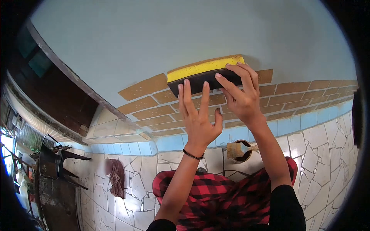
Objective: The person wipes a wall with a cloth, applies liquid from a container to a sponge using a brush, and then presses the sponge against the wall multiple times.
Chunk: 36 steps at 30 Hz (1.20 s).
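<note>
A long yellow sponge block (206, 68) with a black backing is against the wall, over the top of the painted brick pattern (152, 109). My left hand (198, 121) has its fingers stretched and spread, some fingertips resting on the black backing and the thumb apart from it. Bent fingers of my right hand (244, 96) grip the block's right end, with fingertips on the backing and near the yellow edge. The side of the sponge facing the wall is hidden.
Below, a round container (248, 155) with a wide brush (234, 150) across it stands on the broken-tile floor (144, 169), near my knees. A crumpled brown cloth (117, 179) lies left. Further left are a black chair (61, 159) and a dark door (54, 84).
</note>
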### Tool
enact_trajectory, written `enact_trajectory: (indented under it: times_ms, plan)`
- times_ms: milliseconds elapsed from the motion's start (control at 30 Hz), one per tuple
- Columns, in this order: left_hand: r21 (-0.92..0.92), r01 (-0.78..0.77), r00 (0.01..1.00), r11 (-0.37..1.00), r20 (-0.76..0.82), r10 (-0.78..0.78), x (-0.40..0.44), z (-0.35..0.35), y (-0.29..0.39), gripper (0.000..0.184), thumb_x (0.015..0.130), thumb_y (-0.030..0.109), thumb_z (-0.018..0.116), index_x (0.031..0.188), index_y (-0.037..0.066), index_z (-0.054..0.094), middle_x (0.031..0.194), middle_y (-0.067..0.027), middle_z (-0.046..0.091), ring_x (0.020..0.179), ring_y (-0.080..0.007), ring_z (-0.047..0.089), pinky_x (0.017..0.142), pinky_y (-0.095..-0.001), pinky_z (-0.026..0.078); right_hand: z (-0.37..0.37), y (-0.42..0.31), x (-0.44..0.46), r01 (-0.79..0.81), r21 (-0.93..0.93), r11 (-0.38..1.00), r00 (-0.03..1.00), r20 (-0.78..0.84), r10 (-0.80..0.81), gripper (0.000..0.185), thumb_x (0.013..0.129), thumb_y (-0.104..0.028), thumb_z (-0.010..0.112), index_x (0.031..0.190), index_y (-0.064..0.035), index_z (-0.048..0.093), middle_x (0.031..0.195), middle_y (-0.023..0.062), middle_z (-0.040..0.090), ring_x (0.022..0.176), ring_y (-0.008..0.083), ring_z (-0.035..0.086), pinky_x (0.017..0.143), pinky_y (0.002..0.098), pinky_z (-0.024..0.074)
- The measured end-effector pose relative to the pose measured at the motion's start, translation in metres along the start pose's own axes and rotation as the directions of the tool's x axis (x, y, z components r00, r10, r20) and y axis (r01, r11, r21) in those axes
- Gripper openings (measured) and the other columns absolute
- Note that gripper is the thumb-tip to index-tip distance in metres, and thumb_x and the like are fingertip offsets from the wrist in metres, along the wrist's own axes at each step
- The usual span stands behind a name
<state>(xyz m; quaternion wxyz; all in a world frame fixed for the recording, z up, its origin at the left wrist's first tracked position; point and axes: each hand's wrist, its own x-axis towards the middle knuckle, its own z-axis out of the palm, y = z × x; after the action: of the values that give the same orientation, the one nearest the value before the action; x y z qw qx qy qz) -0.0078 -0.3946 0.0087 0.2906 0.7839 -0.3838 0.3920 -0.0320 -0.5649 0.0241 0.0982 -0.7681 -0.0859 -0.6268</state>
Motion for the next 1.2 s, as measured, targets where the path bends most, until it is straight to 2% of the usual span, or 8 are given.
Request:
enact_trajectory:
  times_ms: [33,133,233,433,567,867,967,1200]
  plan:
    - [0.026,0.011,1.000,1.000,0.029,-0.012,0.000,0.001,-0.001,0.087,0.076,0.013,0.070,0.159,0.016,0.044,0.166,-0.0288,0.020,0.154,-0.0527,0.016,0.122,-0.0616,0.024,0.001,0.000,0.000,0.004,-0.017,1.000,1.000,-0.014,-0.004,0.048,0.074,-0.001,0.076,0.118,-0.0204,0.078,0.128,0.0055,0.064,0.127,0.0306,0.051,0.107,0.0469,0.0448]
    - [0.050,-0.001,0.999,0.999,0.054,-0.001,0.002,-0.001,-0.001,0.089,0.074,0.013,0.072,0.159,0.015,0.044,0.166,-0.0283,0.019,0.154,-0.0523,0.016,0.122,-0.0613,0.025,-0.001,-0.011,-0.005,-0.030,-0.159,0.987,0.998,-0.061,0.020,0.047,0.078,-0.004,0.073,0.120,-0.0224,0.078,0.131,0.0044,0.062,0.126,0.0278,0.049,0.106,0.0459,0.0383]
    - [0.053,0.009,0.997,0.999,0.074,-0.012,0.002,-0.003,-0.001,0.093,0.072,0.011,0.073,0.160,0.017,0.043,0.167,-0.0278,0.018,0.155,-0.0522,0.015,0.122,-0.0613,0.026,0.005,-0.015,-0.018,-0.055,-0.198,0.979,0.998,0.024,0.061,0.051,0.080,-0.008,0.072,0.128,-0.0218,0.074,0.136,0.0040,0.058,0.124,0.0262,0.047,0.105,0.0446,0.0333]
    - [0.064,-0.010,0.997,0.998,0.078,0.005,0.001,-0.001,-0.005,0.097,0.070,0.007,0.074,0.161,0.019,0.041,0.167,-0.0263,0.016,0.154,-0.0525,0.015,0.123,-0.0614,0.026,0.005,-0.040,-0.026,-0.120,-0.161,0.980,0.987,0.086,0.135,0.064,0.079,-0.011,0.072,0.142,-0.0131,0.062,0.147,0.0097,0.051,0.130,0.0318,0.045,0.110,0.0495,0.0346]
    - [0.050,-0.040,0.996,0.998,0.076,0.036,-0.003,0.002,-0.015,0.097,0.069,0.006,0.075,0.160,0.021,0.042,0.165,-0.0235,0.017,0.154,-0.0525,0.016,0.123,-0.0609,0.026,0.003,-0.045,-0.035,-0.119,-0.105,0.987,0.984,0.121,0.131,0.065,0.080,-0.007,0.069,0.144,-0.0080,0.059,0.156,0.0159,0.045,0.139,0.0392,0.041,0.118,0.0580,0.0330]
    - [-0.021,-0.067,0.996,0.998,0.053,0.068,-0.004,0.002,-0.027,0.087,0.072,0.003,0.067,0.156,0.019,0.049,0.164,-0.0211,0.026,0.155,-0.0499,0.019,0.122,-0.0582,0.032,-0.007,-0.041,-0.034,-0.088,-0.074,0.993,0.963,0.249,0.104,0.079,0.072,-0.009,0.081,0.147,-0.0050,0.056,0.160,0.0206,0.038,0.145,0.0448,0.034,0.121,0.0579,0.0314]
    - [-0.042,-0.098,0.994,0.994,0.039,0.100,-0.005,0.005,-0.033,0.085,0.072,0.001,0.063,0.154,0.017,0.051,0.165,-0.0217,0.026,0.155,-0.0506,0.019,0.122,-0.0587,0.032,-0.008,-0.042,-0.032,-0.095,-0.082,0.992,0.960,0.254,0.114,0.078,0.070,-0.010,0.080,0.145,-0.0064,0.058,0.161,0.0179,0.039,0.145,0.0421,0.035,0.121,0.0573,0.0321]
    - [-0.036,-0.089,0.995,0.995,0.048,0.090,-0.003,0.002,-0.031,0.080,0.073,0.002,0.063,0.151,0.013,0.055,0.164,-0.0221,0.028,0.155,-0.0504,0.019,0.122,-0.0580,0.032,-0.002,-0.041,-0.033,-0.082,-0.086,0.993,0.965,0.241,0.101,0.085,0.067,-0.006,0.082,0.147,-0.0054,0.055,0.161,0.0244,0.035,0.147,0.0492,0.030,0.121,0.0561,0.0324]
